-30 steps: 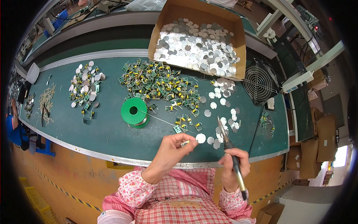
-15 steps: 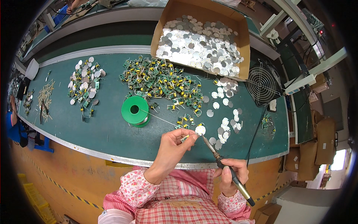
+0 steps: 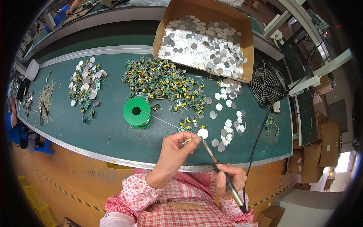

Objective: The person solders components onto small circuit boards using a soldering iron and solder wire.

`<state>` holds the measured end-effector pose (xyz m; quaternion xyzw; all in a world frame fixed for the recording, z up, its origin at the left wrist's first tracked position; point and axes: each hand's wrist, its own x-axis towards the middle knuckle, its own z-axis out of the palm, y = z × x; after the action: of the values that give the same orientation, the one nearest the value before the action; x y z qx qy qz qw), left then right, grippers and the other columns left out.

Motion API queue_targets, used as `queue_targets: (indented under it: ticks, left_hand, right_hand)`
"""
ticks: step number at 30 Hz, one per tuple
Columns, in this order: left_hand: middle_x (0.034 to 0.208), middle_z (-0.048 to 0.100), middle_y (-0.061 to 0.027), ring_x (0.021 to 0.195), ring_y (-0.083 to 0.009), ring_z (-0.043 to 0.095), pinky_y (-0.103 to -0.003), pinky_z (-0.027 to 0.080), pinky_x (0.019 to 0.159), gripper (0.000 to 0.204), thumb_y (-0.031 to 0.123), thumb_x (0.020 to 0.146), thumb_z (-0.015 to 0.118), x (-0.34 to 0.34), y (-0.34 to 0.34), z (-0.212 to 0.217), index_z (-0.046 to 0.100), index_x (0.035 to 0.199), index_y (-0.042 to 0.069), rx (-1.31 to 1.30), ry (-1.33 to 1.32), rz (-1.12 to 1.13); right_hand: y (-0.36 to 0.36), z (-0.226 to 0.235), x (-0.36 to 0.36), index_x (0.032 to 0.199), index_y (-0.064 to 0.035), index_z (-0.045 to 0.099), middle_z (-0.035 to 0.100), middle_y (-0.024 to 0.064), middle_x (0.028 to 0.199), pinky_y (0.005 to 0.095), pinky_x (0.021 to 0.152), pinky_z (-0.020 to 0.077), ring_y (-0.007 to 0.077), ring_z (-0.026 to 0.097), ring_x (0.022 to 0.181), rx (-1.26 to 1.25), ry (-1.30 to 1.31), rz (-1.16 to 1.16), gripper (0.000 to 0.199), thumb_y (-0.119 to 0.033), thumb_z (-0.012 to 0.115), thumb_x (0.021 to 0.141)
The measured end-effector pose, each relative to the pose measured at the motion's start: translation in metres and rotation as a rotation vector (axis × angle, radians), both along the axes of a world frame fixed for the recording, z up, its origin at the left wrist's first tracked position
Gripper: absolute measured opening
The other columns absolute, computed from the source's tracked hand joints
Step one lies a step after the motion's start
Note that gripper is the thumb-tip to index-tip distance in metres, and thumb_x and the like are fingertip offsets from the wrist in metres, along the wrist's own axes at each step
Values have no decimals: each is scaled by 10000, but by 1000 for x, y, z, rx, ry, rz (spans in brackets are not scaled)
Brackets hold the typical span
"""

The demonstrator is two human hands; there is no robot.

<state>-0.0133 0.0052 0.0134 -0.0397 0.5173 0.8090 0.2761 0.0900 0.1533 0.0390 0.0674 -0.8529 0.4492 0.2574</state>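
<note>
My left hand (image 3: pixel 176 148) pinches a small circuit board (image 3: pixel 186 142), mostly covered by the fingers. A strand of solder wire (image 3: pixel 162 120) runs to these fingers from a green spool (image 3: pixel 130 112) on the bench. Just past the fingertips is a round white metal disc (image 3: pixel 203 133). My right hand (image 3: pixel 231 178) is closed around the black handle of a soldering iron (image 3: pixel 223 170). The iron's tip meets the lower edge of the disc, beside my left fingertips. Exactly what the tip touches is too small to make out.
Behind the spool lies a heap of circuit boards (image 3: pixel 159 79). A cardboard box (image 3: pixel 247 45) of discs stands at the back; loose discs (image 3: pixel 228 128) lie to the right. Boards with discs (image 3: pixel 87 81) are piled left. A fan (image 3: pixel 266 84) stands right, near the iron's cord (image 3: pixel 254 147).
My right hand has shifted slightly left and down, and the soldering iron stands steeper, its tip nearer my left fingertips. My left hand has barely moved.
</note>
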Motion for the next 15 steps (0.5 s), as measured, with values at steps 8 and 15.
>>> queue_targets:
  ticks: [8, 15]
  left_hand:
    - [766, 613, -9, 653, -55, 518, -200, 424, 606, 119, 87, 848, 660, 5, -2, -3, 652, 922, -6, -40, -3, -47]
    - [846, 634, -18, 732, -57, 553, -198, 441, 648, 144, 65, 846, 663, 17, -4, -1, 639, 966, -11, -191, 206, -278]
  right_hand:
    - [-3, -3, 10, 1024, 40, 536, 644, 186, 914, 281, 611, 538, 170, 650, 654, -561, -70, -182, 189, -84, 543, 883]
    - [-6, -9, -23, 1053, -11, 539, 645, 117, 979, 235, 721, 499, 121, 624, 804, -409, -227, -167, 244, 11, 646, 835]
